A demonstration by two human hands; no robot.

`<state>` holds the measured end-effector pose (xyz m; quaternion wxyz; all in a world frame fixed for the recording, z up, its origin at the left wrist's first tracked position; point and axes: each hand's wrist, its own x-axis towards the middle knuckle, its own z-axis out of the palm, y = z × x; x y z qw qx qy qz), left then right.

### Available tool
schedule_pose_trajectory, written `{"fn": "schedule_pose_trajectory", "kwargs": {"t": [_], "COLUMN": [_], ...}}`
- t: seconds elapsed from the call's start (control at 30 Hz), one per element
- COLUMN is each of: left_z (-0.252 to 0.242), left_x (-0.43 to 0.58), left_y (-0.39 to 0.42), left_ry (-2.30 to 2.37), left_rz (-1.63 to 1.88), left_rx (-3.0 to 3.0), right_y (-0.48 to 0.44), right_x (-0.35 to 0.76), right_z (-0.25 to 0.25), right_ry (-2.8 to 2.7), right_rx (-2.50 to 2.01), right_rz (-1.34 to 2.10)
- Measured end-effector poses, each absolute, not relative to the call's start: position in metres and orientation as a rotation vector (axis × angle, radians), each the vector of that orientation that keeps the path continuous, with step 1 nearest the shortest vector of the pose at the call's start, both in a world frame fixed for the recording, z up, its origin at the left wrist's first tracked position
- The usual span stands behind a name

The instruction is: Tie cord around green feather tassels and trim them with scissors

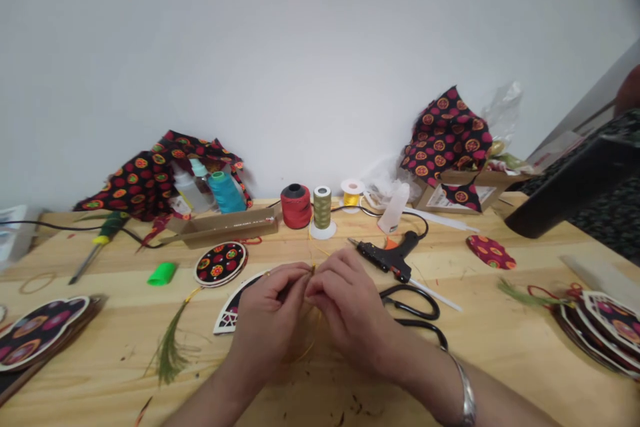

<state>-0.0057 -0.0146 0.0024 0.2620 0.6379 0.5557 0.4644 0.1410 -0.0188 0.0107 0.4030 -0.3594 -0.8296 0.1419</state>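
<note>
My left hand (273, 313) and my right hand (350, 307) meet over the middle of the table, fingers closed in a pinch. Between the fingertips is a thin yellow thread (306, 350), with a loop of it hanging below. My fingers hide most of what they pinch. Partly behind my left hand lies a fan-shaped piece (229, 319) with a white lattice edge. A round patterned piece (221, 264) with a green tassel (173, 350) rests farther left. Black-handled scissors (420, 303) lie beside my right hand, partly covered by it.
Red (295, 207), olive (322, 208) and yellow (351, 199) thread spools stand near the wall. A black glue gun (393, 257) lies to the right. Stacked patterned pieces sit at both sides. A screwdriver (97, 247) and green cap (161, 273) are at left.
</note>
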Motion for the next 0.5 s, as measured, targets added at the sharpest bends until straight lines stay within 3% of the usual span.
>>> {"fn": "schedule_pose_trajectory", "kwargs": {"t": [0.27, 0.5], "left_z": [0.006, -0.008], "left_x": [-0.009, -0.013], "left_y": [-0.009, -0.007], "left_ry": [1.374, 1.187], "left_rz": [1.211, 1.198], "left_rx": [1.039, 0.800], "right_y": [-0.026, -0.028], "right_x": [0.137, 0.136], "right_z": [0.009, 0.005], "right_ry": [-2.228, -2.353], "right_rx": [-0.755, -0.702], "right_rz": [0.399, 0.307]}}
